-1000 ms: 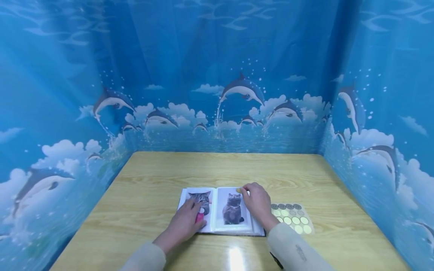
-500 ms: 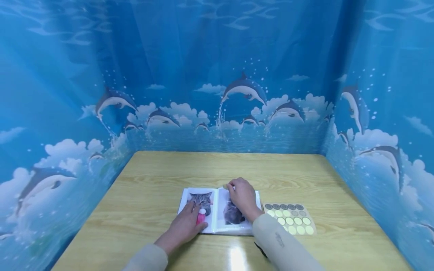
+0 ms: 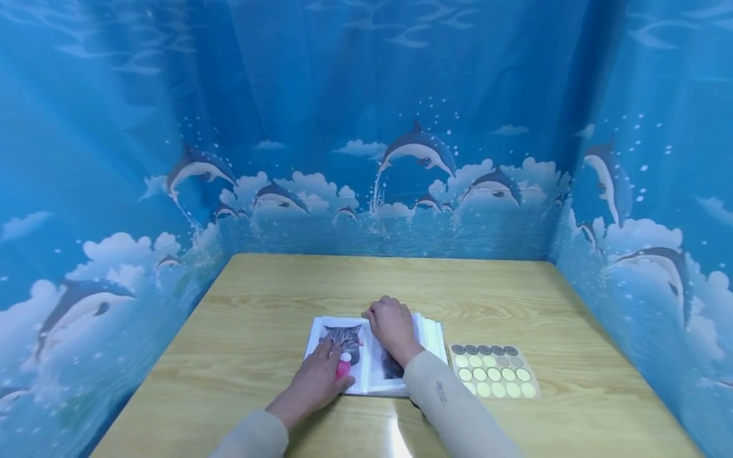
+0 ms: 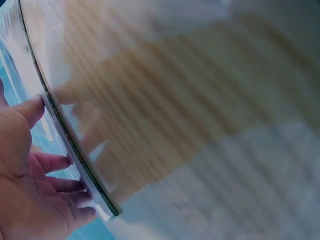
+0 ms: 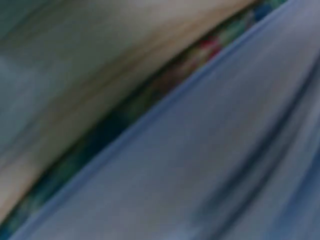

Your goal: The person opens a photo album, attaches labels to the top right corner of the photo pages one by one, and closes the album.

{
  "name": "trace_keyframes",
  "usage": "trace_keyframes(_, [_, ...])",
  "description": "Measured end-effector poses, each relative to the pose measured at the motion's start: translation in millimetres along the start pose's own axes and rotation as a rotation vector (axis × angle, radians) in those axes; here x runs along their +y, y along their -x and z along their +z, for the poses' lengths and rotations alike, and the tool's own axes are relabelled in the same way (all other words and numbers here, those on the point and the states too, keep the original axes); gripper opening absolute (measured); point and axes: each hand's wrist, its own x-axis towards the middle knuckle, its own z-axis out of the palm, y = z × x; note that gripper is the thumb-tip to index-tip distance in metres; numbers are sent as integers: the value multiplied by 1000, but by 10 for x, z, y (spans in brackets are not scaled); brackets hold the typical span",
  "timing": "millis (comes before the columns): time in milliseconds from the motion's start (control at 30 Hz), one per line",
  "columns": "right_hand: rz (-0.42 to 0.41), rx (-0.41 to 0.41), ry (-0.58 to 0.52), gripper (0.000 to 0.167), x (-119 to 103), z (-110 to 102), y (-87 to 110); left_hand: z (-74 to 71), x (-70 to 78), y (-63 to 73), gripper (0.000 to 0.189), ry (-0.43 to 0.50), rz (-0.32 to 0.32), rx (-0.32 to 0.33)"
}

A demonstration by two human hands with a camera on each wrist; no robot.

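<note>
An open photo album (image 3: pixel 366 385) lies on the table, with a grey tabby cat photo (image 3: pixel 343 337) on its left page. My left hand (image 3: pixel 317 376) rests on that page, its fingers near a small pink thing with a white top (image 3: pixel 343 367). In the left wrist view, the left fingers (image 4: pixel 60 185) touch the album's edge. My right hand (image 3: pixel 394 327) is over the right page's top left corner, pinching a small round sticker (image 3: pixel 365 315) near the middle fold. It covers much of the right page's cat photo (image 3: pixel 391 367). The right wrist view shows blurred page edges, no hand.
A sheet of round stickers (image 3: pixel 509 361), gold and dark, lies right of the album, with a few spots used. The wooden table (image 3: pixel 275 286) reaches back to a blue dolphin curtain (image 3: pixel 321 127) on three sides.
My right hand has moved left over the right page, from its top right corner to near the fold, carrying the round sticker. My left hand has stayed on the left page.
</note>
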Motion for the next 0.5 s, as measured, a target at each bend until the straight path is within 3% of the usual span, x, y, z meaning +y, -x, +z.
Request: trace_keyframes(500, [18,-95,117,20,-86,141,-66,1,2,-3,75,0,-14,-23])
